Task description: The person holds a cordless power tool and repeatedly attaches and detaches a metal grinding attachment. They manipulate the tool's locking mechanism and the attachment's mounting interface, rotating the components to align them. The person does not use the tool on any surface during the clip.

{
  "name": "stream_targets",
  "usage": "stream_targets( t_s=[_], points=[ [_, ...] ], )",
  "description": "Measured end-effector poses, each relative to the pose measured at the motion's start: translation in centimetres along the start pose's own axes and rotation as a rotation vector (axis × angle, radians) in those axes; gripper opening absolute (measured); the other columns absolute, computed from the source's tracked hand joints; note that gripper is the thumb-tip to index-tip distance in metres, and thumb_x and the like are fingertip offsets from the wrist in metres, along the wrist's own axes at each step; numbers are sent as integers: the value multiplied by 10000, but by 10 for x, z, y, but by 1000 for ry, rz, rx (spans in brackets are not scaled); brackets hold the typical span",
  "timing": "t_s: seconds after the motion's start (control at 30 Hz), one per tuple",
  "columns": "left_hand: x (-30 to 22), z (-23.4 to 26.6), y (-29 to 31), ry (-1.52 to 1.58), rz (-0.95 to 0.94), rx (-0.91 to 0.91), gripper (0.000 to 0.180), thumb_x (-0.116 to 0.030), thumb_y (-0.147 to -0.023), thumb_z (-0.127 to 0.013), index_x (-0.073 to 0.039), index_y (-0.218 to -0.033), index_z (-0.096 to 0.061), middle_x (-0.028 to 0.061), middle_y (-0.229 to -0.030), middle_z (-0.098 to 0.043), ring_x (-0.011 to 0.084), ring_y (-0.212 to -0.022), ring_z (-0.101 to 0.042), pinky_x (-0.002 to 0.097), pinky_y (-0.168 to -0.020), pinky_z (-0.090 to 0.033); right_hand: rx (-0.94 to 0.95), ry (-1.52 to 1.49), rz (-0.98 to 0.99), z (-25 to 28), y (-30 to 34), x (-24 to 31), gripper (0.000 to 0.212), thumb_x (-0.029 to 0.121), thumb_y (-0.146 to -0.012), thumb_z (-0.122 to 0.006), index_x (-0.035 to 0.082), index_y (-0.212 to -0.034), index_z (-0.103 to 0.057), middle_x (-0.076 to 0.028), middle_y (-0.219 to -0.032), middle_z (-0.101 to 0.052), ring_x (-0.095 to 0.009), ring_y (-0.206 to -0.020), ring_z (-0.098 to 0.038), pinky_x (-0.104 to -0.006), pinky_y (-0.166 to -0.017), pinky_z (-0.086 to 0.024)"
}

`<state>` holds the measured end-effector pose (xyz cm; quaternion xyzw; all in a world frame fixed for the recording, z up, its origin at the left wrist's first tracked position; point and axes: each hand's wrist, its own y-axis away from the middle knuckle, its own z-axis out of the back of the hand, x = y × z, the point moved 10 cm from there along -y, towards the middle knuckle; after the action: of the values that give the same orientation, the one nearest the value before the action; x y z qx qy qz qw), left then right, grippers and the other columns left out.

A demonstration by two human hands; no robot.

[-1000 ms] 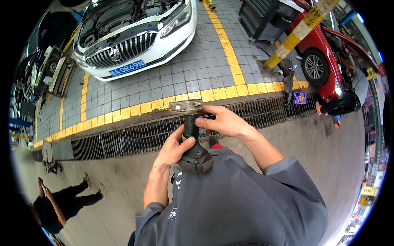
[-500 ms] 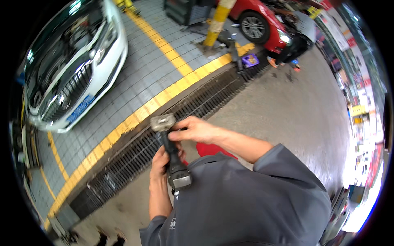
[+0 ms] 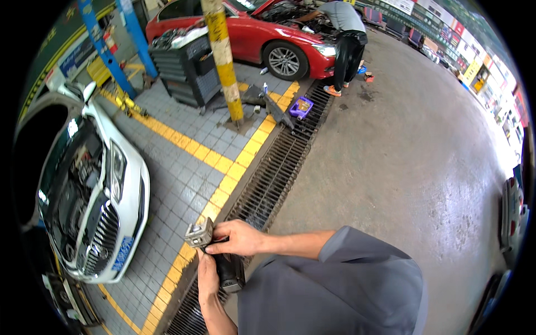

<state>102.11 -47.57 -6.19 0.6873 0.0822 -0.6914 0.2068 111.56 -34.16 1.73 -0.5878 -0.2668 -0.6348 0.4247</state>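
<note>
I hold a black cordless power tool [image 3: 222, 261] with a grey metal head [image 3: 199, 234] in front of my chest. My right hand [image 3: 239, 238] is closed over the upper body of the tool, just behind the grey head. My left hand [image 3: 207, 277] grips the black handle from below, beside the battery base. Both grey sleeves rise from the lower edge. The tool hangs over the edge of a long floor drain grate [image 3: 268, 178].
A white car [image 3: 92, 195] with its hood up stands at the left on grey tiles bordered by a yellow line [image 3: 223, 184]. A red car [image 3: 251, 33], a yellow post [image 3: 223, 56], a black tool cart [image 3: 187, 67] and a person [image 3: 346, 33] leaning in are ahead.
My view has swung: the white car moved to the left and the red car now lies ahead. Both hands stay on the tool, now lower in the view.
</note>
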Motion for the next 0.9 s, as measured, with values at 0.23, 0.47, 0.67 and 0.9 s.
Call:
stream_targets(
  t_s=[0.23,0.47,0.67,0.9],
  points=[
    [-31,-142,-90,-203,-35,27,489,-335,-1148,-433,37,-1449,-533,182,-1362,-642,233,-1247,-598,363,-1065,-463,-321,219,29,168,48,-8,415,436,-923,-758,47,-1063,-785,-157,-1014,-732,-352,-956,-708,-421,-823,-561],
    [-39,-278,-166,-232,22,175,503,-368,-1148,-428,50,-1369,-600,163,-1252,-695,218,-1155,-635,343,-992,-498,-492,440,7,296,100,-24,376,362,-989,-684,29,-1152,-743,-174,-1157,-670,-352,-1091,-650,-421,-931,-540],
    [-54,-353,-219,-276,-42,133,545,-394,-1154,-353,57,-1389,-550,233,-1301,-654,329,-1218,-633,410,-1033,-485,-447,421,-186,360,111,-47,509,380,-1015,-662,-12,-1340,-649,-229,-1358,-578,-387,-1267,-577,-442,-1051,-495],
    [-71,-407,-298,-390,-94,225,528,-376,-1154,-372,46,-1358,-616,197,-1229,-702,267,-1152,-650,374,-1015,-496,-729,482,-117,441,106,-60,342,237,-907,-804,25,-1162,-721,-168,-1108,-705,-360,-1006,-706,-415,-865,-583]
  ],
)
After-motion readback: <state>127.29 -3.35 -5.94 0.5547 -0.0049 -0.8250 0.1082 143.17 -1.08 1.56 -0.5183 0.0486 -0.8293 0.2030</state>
